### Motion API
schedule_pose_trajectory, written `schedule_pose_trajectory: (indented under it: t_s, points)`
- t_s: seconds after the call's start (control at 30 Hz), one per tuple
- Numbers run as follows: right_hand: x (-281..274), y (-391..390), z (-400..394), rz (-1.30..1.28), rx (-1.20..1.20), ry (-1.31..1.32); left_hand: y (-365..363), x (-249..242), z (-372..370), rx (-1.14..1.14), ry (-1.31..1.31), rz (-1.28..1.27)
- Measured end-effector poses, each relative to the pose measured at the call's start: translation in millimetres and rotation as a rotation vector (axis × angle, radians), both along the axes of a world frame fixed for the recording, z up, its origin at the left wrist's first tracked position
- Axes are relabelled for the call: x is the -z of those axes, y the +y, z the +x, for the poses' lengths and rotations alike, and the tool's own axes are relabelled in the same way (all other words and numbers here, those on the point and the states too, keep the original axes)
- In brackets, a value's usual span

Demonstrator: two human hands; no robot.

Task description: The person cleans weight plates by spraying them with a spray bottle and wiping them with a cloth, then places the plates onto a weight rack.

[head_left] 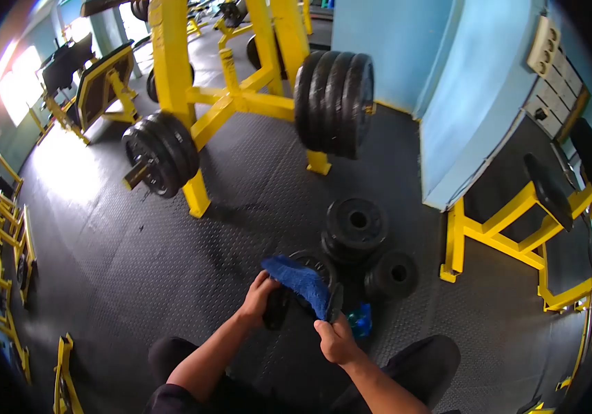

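Note:
A blue cloth [300, 281] is stretched between my two hands, low in front of my knees. My left hand [257, 298] is closed at the cloth's left end, beside a dark rounded edge that looks like part of a weight plate [276, 309]. At the lower right end, my right hand [336, 341] is closed with the thumb on top, against another dark edge. Whether these edges belong to one plate cannot be told, since the cloth covers the middle. Just behind the cloth, a black plate [315, 262] shows partly.
Stacked black plates [356, 224] and a smaller stack [392, 276] stand on the rubber floor [192, 276]. A shiny blue-green object [360, 321] lies by my right hand. Ahead is a yellow rack [241, 103] loaded with plates; a yellow bench frame [509, 231] stands right.

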State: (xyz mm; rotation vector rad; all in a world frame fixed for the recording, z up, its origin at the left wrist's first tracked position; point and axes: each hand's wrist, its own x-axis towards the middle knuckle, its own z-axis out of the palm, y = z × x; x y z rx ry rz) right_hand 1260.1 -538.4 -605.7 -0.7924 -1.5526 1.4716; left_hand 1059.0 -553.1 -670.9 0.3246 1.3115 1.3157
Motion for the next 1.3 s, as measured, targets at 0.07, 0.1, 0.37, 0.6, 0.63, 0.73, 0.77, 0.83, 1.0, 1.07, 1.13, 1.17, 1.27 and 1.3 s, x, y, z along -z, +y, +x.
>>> schedule_pose_trajectory:
  t_s: [0.07,0.1,0.37,0.6,0.63,0.73,0.77,0.83,1.0,1.07,1.13,1.17,1.27,1.3]
  points:
    - [15.6,-20.2,-0.3,-0.098,-0.068,-0.047,-22.1,24.3,-18.9,0.006,0.064,0.079]
    - [20.1,-29.3,-4.1,-0.170,-0.114,-0.092,-33.8,21.3,-26.1,-0.009,0.067,0.057]
    - [114.6,-114.3,-75.1,-0.037,-0.226,-0.242,-102.2,53.6,-83.2,-0.119,-0.116,-0.244]
    - [159.8,-144.9,-159.4,0.280,-0.279,-0.370,-106.6,53.9,-110.5,-0.186,-0.330,-0.134]
    - [155.6,-134.3,-174.2,0.354,-0.205,-0.349,-108.5,55.4,-115.7,-0.231,-0.362,-0.095]
    - [165.0,-100.9,-210.3,0.271,-0.226,-0.154,-112.6,60.1,-126.1,-0.283,-0.335,-0.125]
    - [155.8,-92.3,-221.4,0.283,-0.165,-0.120,-115.7,65.4,-130.9,-0.289,-0.341,-0.134]
    - [174.2,-76.4,-244.8,0.318,-0.153,-0.124,-119.3,76.8,-142.5,-0.292,-0.287,-0.217]
    - [228.8,-50.8,-277.8,-0.127,-0.148,-0.254,-125.3,66.2,-142.8,-0.214,-0.272,-0.137]
    - [264.4,-59.6,-277.6,-0.048,-0.112,-0.268,-128.1,68.0,-145.8,-0.246,-0.326,-0.140]
    - [272.4,-77.1,-260.7,0.032,-0.081,-0.286,-127.2,58.7,-143.0,-0.323,-0.417,-0.202]
    - [267.1,-88.2,-247.3,0.042,-0.074,-0.277,-127.3,59.2,-142.9,-0.323,-0.412,-0.206]
    - [258.0,-125.0,-203.5,0.240,-0.143,-0.192,-130.3,71.3,-144.6,-0.321,-0.427,-0.230]
    - [265.9,-145.3,-196.6,0.233,-0.132,-0.194,-126.5,69.1,-140.4,-0.311,-0.426,-0.238]
